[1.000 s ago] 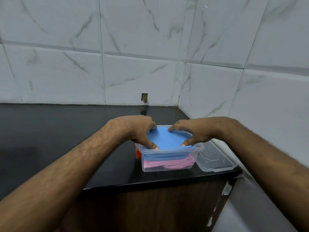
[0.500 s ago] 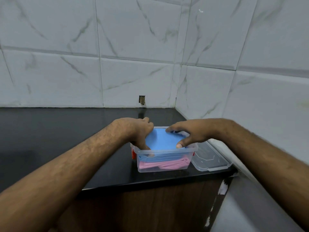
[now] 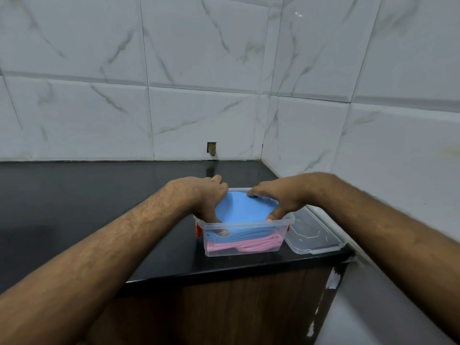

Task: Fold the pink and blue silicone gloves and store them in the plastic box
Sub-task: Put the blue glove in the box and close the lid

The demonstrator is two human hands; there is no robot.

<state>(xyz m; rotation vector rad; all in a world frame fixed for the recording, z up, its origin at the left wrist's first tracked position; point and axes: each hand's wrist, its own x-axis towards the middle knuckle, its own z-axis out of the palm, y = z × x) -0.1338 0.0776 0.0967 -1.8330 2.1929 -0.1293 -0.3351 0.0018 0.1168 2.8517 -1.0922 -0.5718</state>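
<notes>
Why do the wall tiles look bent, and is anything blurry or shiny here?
Head view: the wide lens bows the tile lines; the forearms near the bottom edge smear; the black counter gives a dull sheen; the blue glove and clear box look sharp.

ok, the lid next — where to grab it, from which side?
Judging by its pose, take the clear lid by its near long edge, from the front: it lies flat beside the plastic box, with the wall close behind. The right hand is nearest.
</notes>
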